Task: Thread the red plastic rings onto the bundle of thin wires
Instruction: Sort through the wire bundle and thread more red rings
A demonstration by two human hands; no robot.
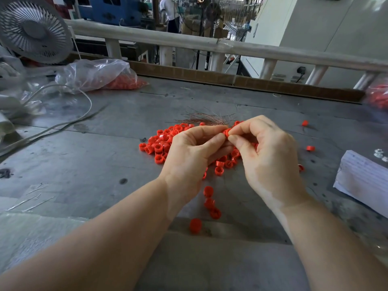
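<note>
So the red rings (161,143) are small chunky plastic collars, bright orange-red, each with a notched hole through the middle. Most sit in a loose heap around the middle of the grey tabletop (105,160), with a few strays trailing toward the near edge and a couple off toward the right edge. One single ring (226,132) is up between both hands: the left hand (189,156) has its grip curled in with the fingertips pinching it from one side, and the right hand (270,156) pinches it from the other with thumb and forefinger.

The wire bundle (207,118) is a spray of thin coppery strands fanning out just behind the hands toward the far edge. Where the strands meet the ring is hidden by the fingers, so I can't tell if any are actually through the hole. The hands also cover part of the heap.

Far left corner has a clear plastic bag (94,74) with more red pieces inside, plus a white fan (33,28), partly cropped. A white sheet (363,179) at the right edge has faint lines, nothing readable.
</note>
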